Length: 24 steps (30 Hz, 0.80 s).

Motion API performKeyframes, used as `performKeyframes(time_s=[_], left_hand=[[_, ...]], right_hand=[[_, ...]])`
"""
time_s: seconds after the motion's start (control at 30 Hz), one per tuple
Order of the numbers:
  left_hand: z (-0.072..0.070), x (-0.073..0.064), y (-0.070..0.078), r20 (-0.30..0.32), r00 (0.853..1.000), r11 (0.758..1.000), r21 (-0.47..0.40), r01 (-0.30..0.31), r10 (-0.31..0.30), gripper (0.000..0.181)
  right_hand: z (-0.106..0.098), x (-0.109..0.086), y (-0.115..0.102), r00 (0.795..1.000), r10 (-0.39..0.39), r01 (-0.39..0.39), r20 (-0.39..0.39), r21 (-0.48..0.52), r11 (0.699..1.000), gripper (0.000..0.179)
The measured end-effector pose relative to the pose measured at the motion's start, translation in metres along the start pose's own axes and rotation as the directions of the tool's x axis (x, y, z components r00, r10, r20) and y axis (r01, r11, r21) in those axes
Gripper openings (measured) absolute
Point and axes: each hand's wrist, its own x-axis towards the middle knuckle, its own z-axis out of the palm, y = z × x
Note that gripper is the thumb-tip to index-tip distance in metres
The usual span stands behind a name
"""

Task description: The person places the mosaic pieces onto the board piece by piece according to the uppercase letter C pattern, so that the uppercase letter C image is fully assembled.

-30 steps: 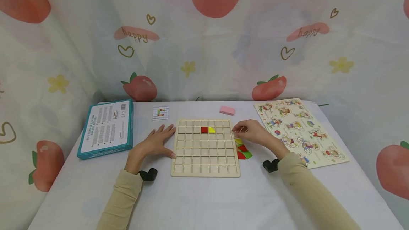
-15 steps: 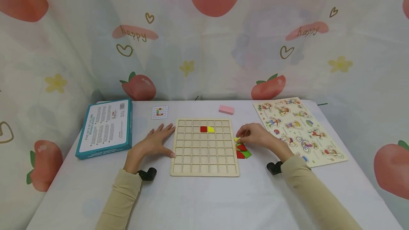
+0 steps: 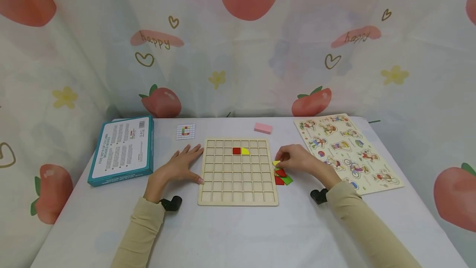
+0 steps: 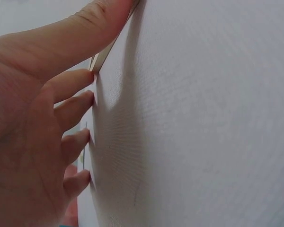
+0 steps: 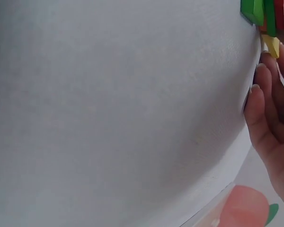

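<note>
A wooden grid board (image 3: 238, 195) lies at the middle of the table. In its second row from the back sit a red square tile (image 3: 236, 151) and a yellow rounded tile (image 3: 245, 151). My left hand (image 3: 178, 166) rests at the board's left edge, fingers spread, thumb touching the rim. At the right edge, my right hand (image 3: 297, 158) pinches a yellow tile (image 3: 276, 163) between thumb and finger, partly hidden by the fingers. Just below are red tiles (image 3: 279, 180) and a green tile (image 3: 287, 180), also in the right wrist view as green tiles (image 5: 252, 10) beside the fingertips.
A small pattern card (image 3: 185, 132) lies behind the board's left corner. A pink block (image 3: 263, 128) is at the back. A blue-edged box (image 3: 122, 150) stands on the left, and a picture puzzle board (image 3: 347, 152) lies on the right.
My right hand has drawn back slightly to the right and down from the board's edge, onto the yellow tile in the pile. My left hand stays in place.
</note>
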Motion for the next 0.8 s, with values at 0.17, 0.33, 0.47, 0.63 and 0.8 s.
performKeyframes(time_s=[0.17,0.33,0.47,0.63,0.8], left_hand=[[0.0,0.0,-0.001,-0.001,1.0,1.0,-0.002,-0.003,0.003,0.109],[0.001,0.0,-0.002,0.001,1.0,1.0,-0.003,-0.002,0.002,0.109],[0.0,0.0,-0.001,0.001,1.0,1.0,-0.006,-0.003,0.003,0.108],[0.0,-0.001,0.0,-0.003,1.0,1.0,-0.015,-0.002,0.002,0.109],[0.0,-0.001,-0.001,-0.006,1.0,1.0,-0.017,0.003,-0.003,0.109]], right_hand=[[0.0,0.001,-0.002,1.0,-0.011,0.011,0.009,0.024,1.0,0.013],[-0.002,0.002,-0.002,0.999,-0.026,0.025,0.022,0.042,0.999,0.018],[-0.005,0.003,-0.005,1.0,-0.02,0.018,0.024,0.069,0.997,0.025],[-0.008,0.006,-0.013,1.0,-0.02,0.019,0.013,0.103,0.994,0.022],[-0.008,0.012,-0.025,1.0,-0.03,0.029,0.007,0.115,0.993,0.014]])
